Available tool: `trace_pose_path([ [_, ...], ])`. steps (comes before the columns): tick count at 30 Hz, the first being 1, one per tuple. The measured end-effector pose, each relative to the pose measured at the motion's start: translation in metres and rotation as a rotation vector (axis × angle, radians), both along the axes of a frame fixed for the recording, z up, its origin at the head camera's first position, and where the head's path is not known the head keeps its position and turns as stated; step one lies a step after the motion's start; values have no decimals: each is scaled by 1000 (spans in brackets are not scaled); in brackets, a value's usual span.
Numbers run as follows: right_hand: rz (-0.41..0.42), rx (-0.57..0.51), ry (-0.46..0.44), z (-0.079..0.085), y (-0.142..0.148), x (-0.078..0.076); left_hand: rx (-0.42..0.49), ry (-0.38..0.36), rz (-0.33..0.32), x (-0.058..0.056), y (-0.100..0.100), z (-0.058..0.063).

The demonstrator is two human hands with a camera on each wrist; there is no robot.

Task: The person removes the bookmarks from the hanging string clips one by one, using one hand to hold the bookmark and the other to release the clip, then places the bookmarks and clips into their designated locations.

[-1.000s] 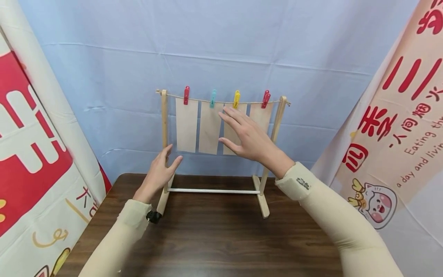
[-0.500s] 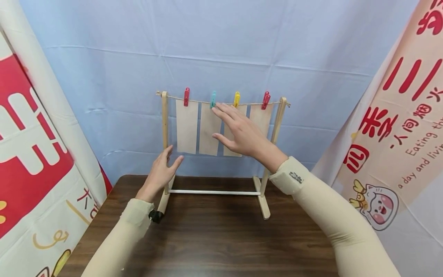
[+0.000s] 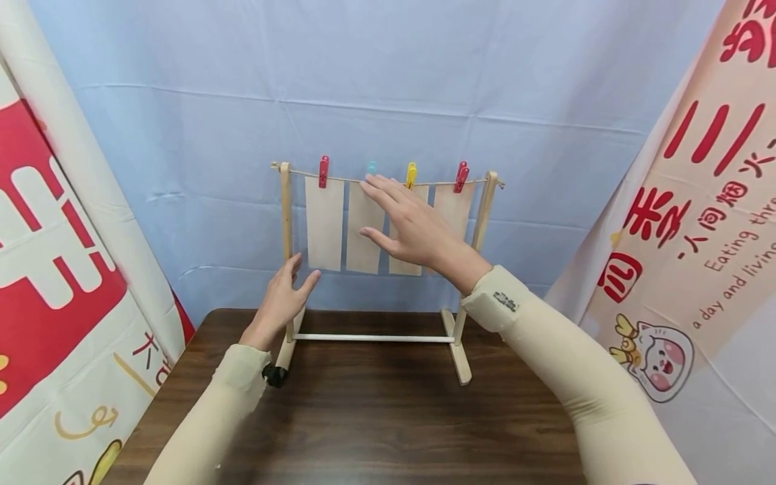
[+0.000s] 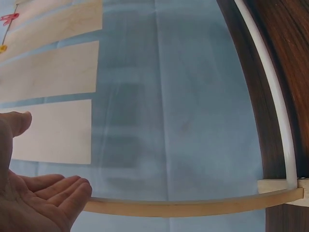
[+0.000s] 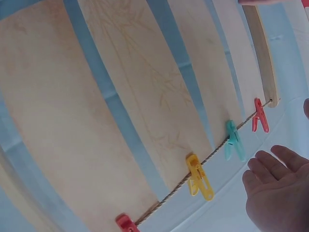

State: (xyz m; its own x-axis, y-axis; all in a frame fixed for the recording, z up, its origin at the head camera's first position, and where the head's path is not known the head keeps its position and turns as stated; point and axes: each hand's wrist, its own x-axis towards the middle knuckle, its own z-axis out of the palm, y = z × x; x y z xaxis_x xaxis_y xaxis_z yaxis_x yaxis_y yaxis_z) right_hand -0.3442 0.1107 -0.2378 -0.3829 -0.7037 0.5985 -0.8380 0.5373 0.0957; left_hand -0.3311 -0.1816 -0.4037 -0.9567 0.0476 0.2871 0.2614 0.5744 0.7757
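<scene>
Several paper strips hang from a thin cord [image 3: 348,179] on a wooden stand [image 3: 287,215]. Along the cord sit a red clothespin [image 3: 324,172], a teal clothespin [image 5: 232,137], a yellow clothespin [image 3: 411,176] and a second red clothespin [image 3: 462,178]. My right hand [image 3: 412,225], fingers extended, is in front of the middle strips and hides part of the teal clothespin in the head view. The right wrist view shows a gap between its fingertips and that clothespin. Beside the left post, my left hand [image 3: 279,300] has thumb and fingers spread and grips nothing; contact with the post I cannot tell.
A white rod [image 3: 372,338] joins the stand's wooden feet [image 3: 461,364] low down. Everything stands on a dark wood table [image 3: 376,417]. Pale blue cloth [image 3: 376,60] hangs behind, with printed banners [image 3: 685,222] at both sides.
My right hand has drifted left across the strips, from in front of the third one toward the second, now covering part of the teal clothespin. My left hand stays by the left post.
</scene>
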Motion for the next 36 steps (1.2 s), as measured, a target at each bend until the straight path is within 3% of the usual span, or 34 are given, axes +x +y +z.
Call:
trace_pose_path([
  [20, -16, 41, -11, 14, -23, -2, -4, -9, -6, -11, 7, 2],
  [36, -34, 47, -17, 28, -41, -21, 7, -24, 2, -20, 7, 0],
])
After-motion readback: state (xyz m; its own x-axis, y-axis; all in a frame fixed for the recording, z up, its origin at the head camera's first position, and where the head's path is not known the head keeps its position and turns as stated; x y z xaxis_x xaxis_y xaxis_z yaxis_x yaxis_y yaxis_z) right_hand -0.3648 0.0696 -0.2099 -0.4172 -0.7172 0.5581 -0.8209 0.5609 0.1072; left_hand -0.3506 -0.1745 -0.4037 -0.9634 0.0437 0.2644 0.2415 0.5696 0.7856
